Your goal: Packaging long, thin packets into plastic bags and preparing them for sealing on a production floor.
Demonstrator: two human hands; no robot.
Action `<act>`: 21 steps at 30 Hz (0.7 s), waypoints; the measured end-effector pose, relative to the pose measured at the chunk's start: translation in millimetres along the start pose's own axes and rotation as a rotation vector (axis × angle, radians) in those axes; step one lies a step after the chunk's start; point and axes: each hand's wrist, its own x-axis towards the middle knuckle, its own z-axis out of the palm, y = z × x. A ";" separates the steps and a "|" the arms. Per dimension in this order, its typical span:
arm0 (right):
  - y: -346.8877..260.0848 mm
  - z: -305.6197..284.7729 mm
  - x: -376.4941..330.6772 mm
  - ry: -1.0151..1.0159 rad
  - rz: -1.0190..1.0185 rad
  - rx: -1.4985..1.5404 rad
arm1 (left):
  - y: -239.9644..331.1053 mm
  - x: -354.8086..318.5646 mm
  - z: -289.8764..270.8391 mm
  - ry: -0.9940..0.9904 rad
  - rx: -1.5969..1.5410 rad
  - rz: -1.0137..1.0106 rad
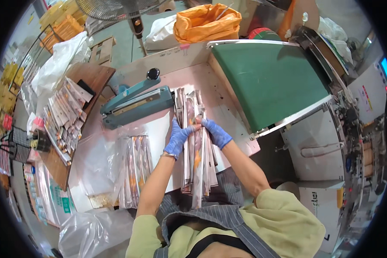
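Note:
Between my two hands is a bundle of long, narrow printed packets [196, 161], held upright over the near edge of the pink-white work surface. My left hand [177, 136], in a blue glove with bare fingertips, grips the bundle's left side. On its right side, my right hand [215, 132] in a matching glove presses inward, thumbs meeting across the front. Just left of the bundle's top stands a blue-grey impulse sealer [137, 107] with a black knob. Left of my left forearm lies a clear plastic bag [135, 167] with several similar packets inside.
A green conveyor belt [266, 81] with a metal rim slopes in from the right. More packets [66, 114] are heaped on a brown wooden board [90, 92] at the left. Behind the table stand an orange sack [206, 26] and a fan [135, 26]. Loose clear plastic bags [94, 232] lie at lower left.

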 end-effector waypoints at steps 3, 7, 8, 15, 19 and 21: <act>-13.2 43.5 -23.5 0.056 0.032 -0.026 | 19.3 -18.2 -10.1 0.015 -0.065 0.041; -64.9 88.1 -43.7 -0.006 -0.477 -0.217 | 99.0 -38.8 19.8 -0.168 -0.145 0.323; -74.0 95.6 -47.0 -0.061 -0.566 -0.249 | 101.6 -35.7 16.7 -0.107 0.089 0.394; -73.4 95.7 -43.6 -0.046 -0.687 -0.350 | 94.0 -26.4 -0.3 -0.462 0.377 0.439; -29.1 48.1 -7.5 0.185 -0.427 -0.195 | 30.0 -8.1 -10.5 -0.134 0.364 0.547; -1.3 20.5 3.7 0.341 -0.420 -0.329 | 9.9 -4.3 -17.0 -0.165 0.911 0.225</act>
